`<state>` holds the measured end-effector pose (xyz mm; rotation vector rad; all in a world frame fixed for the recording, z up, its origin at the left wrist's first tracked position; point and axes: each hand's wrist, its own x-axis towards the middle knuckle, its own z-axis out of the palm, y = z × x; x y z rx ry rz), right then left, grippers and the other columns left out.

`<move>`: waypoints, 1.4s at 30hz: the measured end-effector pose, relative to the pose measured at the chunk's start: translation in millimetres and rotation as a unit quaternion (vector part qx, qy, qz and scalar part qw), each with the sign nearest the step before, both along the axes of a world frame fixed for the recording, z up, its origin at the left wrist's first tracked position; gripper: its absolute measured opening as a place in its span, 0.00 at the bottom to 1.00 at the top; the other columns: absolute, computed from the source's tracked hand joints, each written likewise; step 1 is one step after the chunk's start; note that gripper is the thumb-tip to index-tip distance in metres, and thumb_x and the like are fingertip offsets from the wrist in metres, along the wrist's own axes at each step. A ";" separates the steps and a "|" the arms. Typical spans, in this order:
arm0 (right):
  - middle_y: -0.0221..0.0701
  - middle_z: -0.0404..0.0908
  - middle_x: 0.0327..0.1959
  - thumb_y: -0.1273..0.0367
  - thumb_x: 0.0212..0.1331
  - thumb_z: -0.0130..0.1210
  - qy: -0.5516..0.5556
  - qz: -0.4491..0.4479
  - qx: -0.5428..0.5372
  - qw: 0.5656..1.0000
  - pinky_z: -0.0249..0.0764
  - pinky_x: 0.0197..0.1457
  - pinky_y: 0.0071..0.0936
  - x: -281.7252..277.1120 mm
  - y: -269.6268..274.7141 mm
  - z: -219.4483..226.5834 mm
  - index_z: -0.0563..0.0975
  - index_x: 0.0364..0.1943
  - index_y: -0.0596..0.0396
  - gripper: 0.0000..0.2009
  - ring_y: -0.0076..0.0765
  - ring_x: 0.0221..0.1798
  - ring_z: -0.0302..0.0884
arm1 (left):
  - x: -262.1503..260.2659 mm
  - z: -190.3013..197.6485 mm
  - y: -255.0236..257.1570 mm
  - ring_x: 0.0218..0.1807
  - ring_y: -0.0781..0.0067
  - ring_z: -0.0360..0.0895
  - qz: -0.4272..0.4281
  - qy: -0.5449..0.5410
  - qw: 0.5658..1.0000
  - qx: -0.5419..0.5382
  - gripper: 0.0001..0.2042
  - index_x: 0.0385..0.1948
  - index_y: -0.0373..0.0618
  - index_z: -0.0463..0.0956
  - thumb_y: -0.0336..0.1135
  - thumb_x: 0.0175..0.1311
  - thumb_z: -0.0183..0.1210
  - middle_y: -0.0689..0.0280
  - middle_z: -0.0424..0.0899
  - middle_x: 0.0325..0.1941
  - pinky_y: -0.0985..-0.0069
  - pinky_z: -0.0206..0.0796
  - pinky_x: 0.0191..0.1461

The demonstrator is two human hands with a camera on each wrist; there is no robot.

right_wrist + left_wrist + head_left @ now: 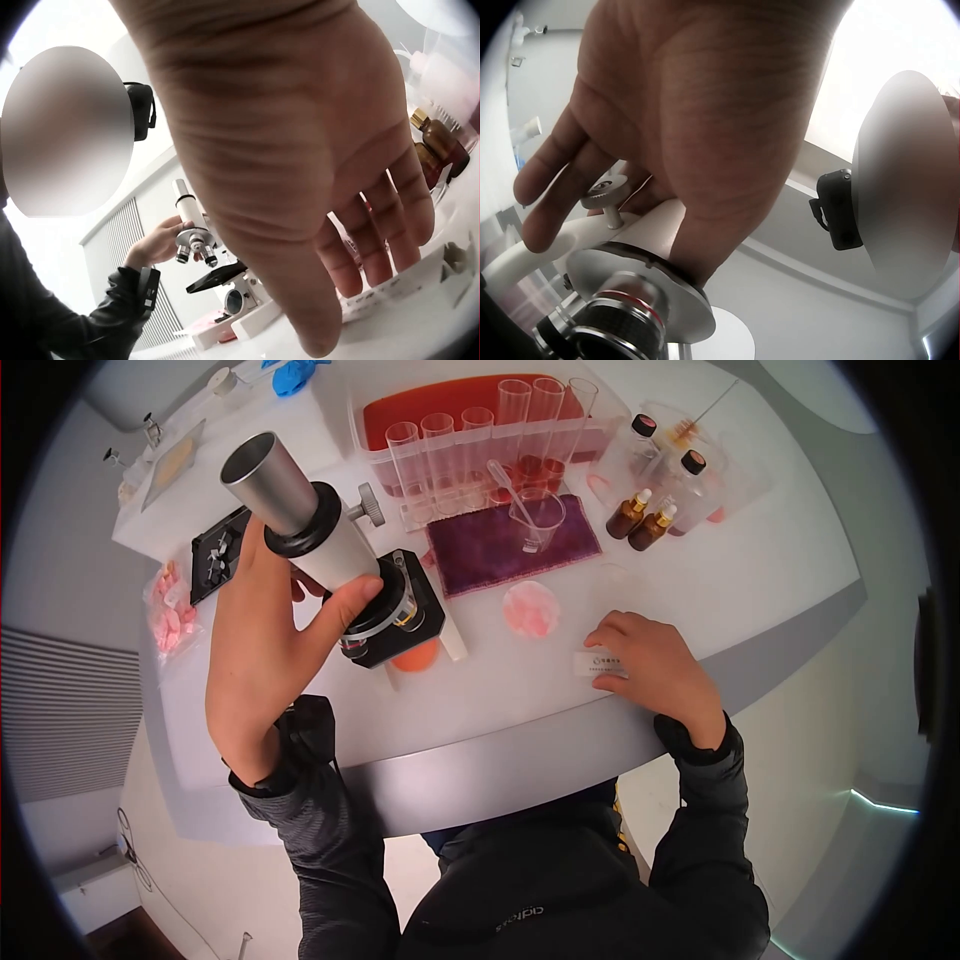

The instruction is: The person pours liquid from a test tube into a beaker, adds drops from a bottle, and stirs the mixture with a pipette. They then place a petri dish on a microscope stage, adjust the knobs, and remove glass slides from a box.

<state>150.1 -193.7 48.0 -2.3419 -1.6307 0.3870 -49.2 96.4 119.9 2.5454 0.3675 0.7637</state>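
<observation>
A white-and-black microscope (335,550) with a silver eyepiece tube stands at the left of the table. My left hand (262,625) holds it round the body tube, thumb across the front just above the nosepiece. In the left wrist view, the focus knob (606,193) shows beside the loosely bent fingers, and the objective lens (619,326) is below. At the right, my right hand (655,665) is over a small white printed box (590,664), relaxed fingers at its far side and thumb at its near side. The hand covers the box's right end in the head view.
A purple cloth (470,555) carries a small beaker (545,525) with a pipette. Behind are test tubes (440,465) and a tub of red liquid (400,405). Brown dropper bottles (627,518) and clear bottles stand right. A pink-and-white disc (531,609) lies mid-table.
</observation>
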 end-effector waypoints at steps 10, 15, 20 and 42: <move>0.30 0.76 0.36 0.71 0.43 0.65 -0.026 0.052 0.031 0.998 0.74 0.43 0.35 -2.6 0.7 -15.5 0.76 0.36 0.53 0.14 0.41 0.41 0.77 | -6.6 3.4 -1.1 0.32 0.68 0.75 0.010 0.007 1.000 0.012 0.27 0.54 0.38 0.72 0.39 0.53 0.71 0.60 0.76 0.52 0.74 0.67 0.36; 0.31 0.76 0.36 0.70 0.45 0.63 0.002 0.066 0.055 0.996 0.74 0.43 0.36 -1.3 12.6 -14.4 0.75 0.37 0.53 0.13 0.42 0.40 0.76 | -45.4 36.1 -34.8 0.28 0.74 0.72 0.089 -0.012 0.995 0.041 0.25 0.50 0.39 0.74 0.40 0.52 0.71 0.62 0.79 0.50 0.76 0.63 0.32; 0.34 0.77 0.39 0.69 0.46 0.61 0.073 0.095 0.073 0.990 0.73 0.43 0.39 3.0 31.8 -17.6 0.74 0.38 0.56 0.14 0.45 0.41 0.77 | -42.2 25.8 -88.3 0.19 0.69 0.73 -0.131 0.089 0.984 0.084 0.17 0.41 0.42 0.79 0.42 0.54 0.69 0.67 0.82 0.33 0.75 0.61 0.24; 0.31 0.76 0.39 0.71 0.50 0.68 0.367 0.097 0.203 0.903 0.72 0.48 0.28 -8.1 46.4 -46.9 0.79 0.40 0.58 0.14 0.31 0.43 0.75 | 14.2 -110.1 -98.5 0.24 0.70 0.79 -0.098 0.213 0.939 -0.250 0.22 0.54 0.42 0.75 0.36 0.58 0.67 0.61 0.82 0.38 0.73 0.69 0.28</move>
